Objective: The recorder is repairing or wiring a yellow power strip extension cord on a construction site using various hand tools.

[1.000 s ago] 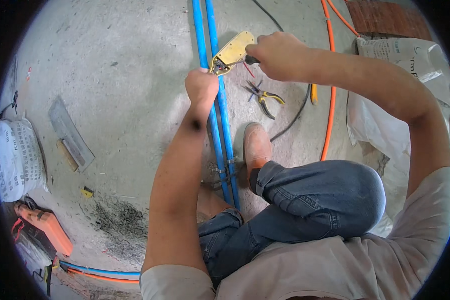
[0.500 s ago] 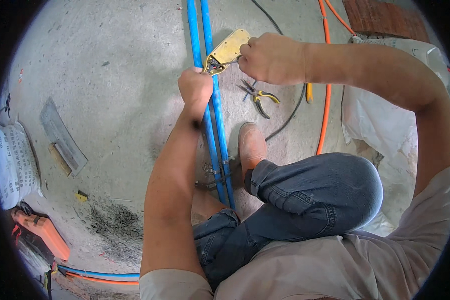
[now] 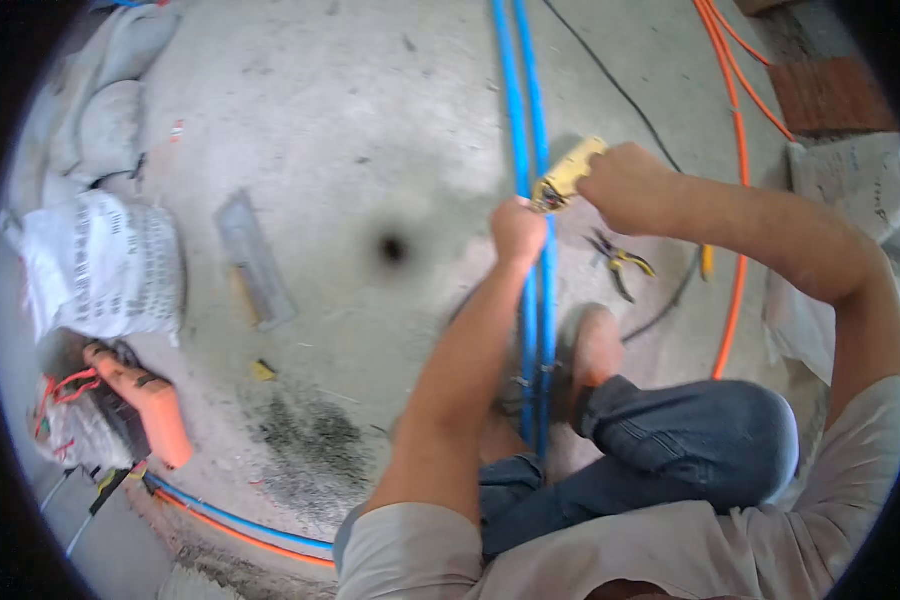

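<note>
My left hand (image 3: 518, 228) is closed round the lower end of a yellow metal hand tool (image 3: 578, 160), just over two blue pipes (image 3: 518, 120) on the floor. My right hand (image 3: 630, 190) is closed at the tool's right side, on a dark-handled tool that my fingers now mostly hide; the picture is slightly blurred. Pliers with yellow-and-black handles (image 3: 630, 275) lie on the concrete below my right hand, near a yellow handle (image 3: 707, 260). My bent leg in jeans and my shoe (image 3: 598, 345) are beside the pipes.
Printed white sacks (image 3: 100, 260), a steel trowel (image 3: 255, 260) and an orange case (image 3: 165, 420) lie on the left. Orange conduits (image 3: 740, 140) and a black cable (image 3: 610, 75) cross the right side, near a reddish board (image 3: 830, 95) and a pale sack (image 3: 850, 180).
The view has swung, so the floor, hands and tool appear further right and lower, showing more sacks at left. Both hands stay on the tools; the dark handle is now less visible.
</note>
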Available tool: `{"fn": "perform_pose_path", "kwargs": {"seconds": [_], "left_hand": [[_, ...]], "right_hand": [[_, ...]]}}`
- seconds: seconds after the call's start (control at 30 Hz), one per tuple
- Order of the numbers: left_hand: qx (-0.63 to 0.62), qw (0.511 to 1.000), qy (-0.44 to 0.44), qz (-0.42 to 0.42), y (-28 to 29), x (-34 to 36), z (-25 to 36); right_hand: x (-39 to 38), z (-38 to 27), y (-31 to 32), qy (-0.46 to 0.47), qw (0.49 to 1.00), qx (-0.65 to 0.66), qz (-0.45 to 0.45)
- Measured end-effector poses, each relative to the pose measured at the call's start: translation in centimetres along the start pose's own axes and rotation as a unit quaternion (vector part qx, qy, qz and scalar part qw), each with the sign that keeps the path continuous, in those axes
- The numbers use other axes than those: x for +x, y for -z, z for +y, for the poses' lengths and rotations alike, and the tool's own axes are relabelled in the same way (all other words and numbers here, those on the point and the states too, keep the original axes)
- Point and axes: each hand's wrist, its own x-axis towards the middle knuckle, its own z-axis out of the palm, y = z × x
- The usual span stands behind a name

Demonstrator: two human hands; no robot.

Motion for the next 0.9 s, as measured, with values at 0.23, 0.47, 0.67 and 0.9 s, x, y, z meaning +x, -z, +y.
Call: {"fn": "perform_pose_path", "kwargs": {"seconds": [0.23, 0.47, 0.67, 0.9], "left_hand": [[-0.024, 0.999, 0.001, 0.031, 0.0, -0.1, 0.2], [0.016, 0.998, -0.044, 0.029, -0.3, -0.3, -0.5], [0.013, 0.999, 0.001, -0.035, 0.2, 0.2, -0.3], [-0.03, 0.999, -0.009, -0.008, -0.9, 0.8, -1.0]], "right_hand": [[-2.2, 1.8, -2.6, -0.034, 0.983, 0.122, 0.134], [-1.9, 2.0, -3.9, -0.146, 0.946, 0.262, 0.126], [-3.0, 2.3, -3.9, 0.019, 0.967, 0.17, 0.187], [-3.0, 4.1, -3.0, 0.117, 0.982, -0.124, 0.085]]}}
